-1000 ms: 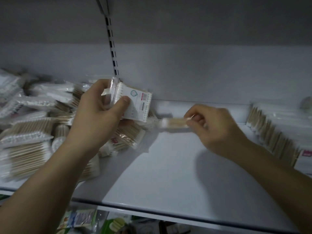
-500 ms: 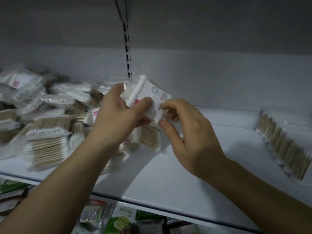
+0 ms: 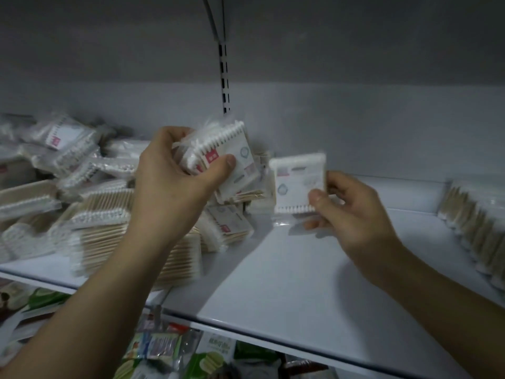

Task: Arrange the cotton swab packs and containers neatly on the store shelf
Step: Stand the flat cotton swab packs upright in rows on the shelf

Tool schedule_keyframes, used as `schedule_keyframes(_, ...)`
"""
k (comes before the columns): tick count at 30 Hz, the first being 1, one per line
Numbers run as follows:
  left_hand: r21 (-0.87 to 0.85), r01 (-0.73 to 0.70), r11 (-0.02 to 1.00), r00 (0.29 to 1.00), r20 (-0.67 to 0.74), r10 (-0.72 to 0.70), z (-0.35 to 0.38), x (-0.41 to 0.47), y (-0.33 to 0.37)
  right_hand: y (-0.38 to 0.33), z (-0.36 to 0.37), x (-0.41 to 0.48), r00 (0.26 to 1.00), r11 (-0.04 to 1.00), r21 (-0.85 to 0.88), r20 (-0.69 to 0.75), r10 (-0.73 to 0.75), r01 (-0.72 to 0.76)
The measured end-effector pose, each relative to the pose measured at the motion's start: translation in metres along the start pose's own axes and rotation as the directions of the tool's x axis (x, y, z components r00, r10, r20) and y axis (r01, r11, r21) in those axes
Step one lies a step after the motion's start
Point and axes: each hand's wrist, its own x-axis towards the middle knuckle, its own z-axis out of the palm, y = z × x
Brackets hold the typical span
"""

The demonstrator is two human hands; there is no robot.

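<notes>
Green-printed packaged goods (image 3: 161, 348) lie nearest, on a lower level, down and a little left of the slotted upright (image 3: 224, 77) that runs up the back wall. Above them the white shelf (image 3: 287, 283) spreads out. It is bare straight below the upright and to its right, which I judge is space left for tidy stacking. Over that bare patch, right of the upright, the right hand (image 3: 352, 212) pinches a single swab pack (image 3: 297, 181) by its lower corner between thumb and fingers. The pack is upright with its label toward the camera, probably so it can be squared before being set down; it is blurred, so the print cannot be read. Just left of the upright, the left hand (image 3: 175, 184) curls round a bundle of packs (image 3: 232, 151), with the thumb pressed across the top label, likely to stop them sliding apart. Further left of the upright sits a loose heap of packs (image 3: 90, 220), tilted every way and not yet sorted. Far right of the upright a row of packs (image 3: 475, 222) stands on edge, close together, seemingly the pattern to follow.
</notes>
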Motion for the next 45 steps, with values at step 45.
schedule_keyframes(45, -0.387, 0.139, 0.911, 0.990, 0.039, -0.135, 0.023, -0.016, -0.002, -0.059, 0.071, 0.008, 0.991, 0.964, 0.242, 0.090, 0.094, -0.114)
